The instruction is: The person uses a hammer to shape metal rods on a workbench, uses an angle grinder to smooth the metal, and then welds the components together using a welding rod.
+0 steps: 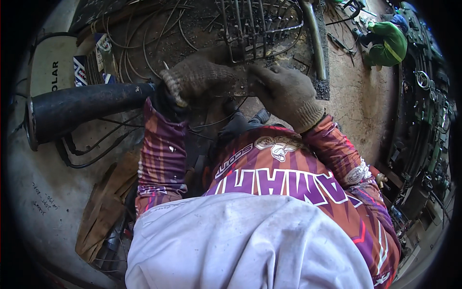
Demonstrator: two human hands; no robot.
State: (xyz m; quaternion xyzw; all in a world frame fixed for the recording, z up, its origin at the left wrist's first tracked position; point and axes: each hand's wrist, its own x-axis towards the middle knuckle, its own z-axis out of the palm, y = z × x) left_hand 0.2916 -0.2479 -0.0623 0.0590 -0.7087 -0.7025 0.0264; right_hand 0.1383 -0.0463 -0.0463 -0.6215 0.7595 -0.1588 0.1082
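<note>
So we're working with gloves on, and our right hand (288, 91) is closing its fingers over the near-side end of a dark metal plate (239, 87), which is showing what look like small holes. Our left hand (197, 77) is meeting the other end, but its fingertips are blending into the dark metal, so we can't tell if they're gripping or just steadying. Either way, the plate is sitting right between both sets of fingers.

How far along are we? Hard to call. We're having the plate up in our hands, and we aren't seeing it fixed to anything, so any fixing looks undone to us. Just beyond the fingers, a rod frame (250, 29) is standing with plenty of bars already in it, though we can't say whether it's complete.

Going wider: a shiny pipe (315, 43) is lying beyond the right fingers, and loose cables (127, 48) are looping beyond the left ones. Left of the left fingers, a fat black tube (86, 111) is pointing its narrow end at our wrist. Way off past the right fingers, well apart from us, a co-worker (389, 48) in green is bending low.
</note>
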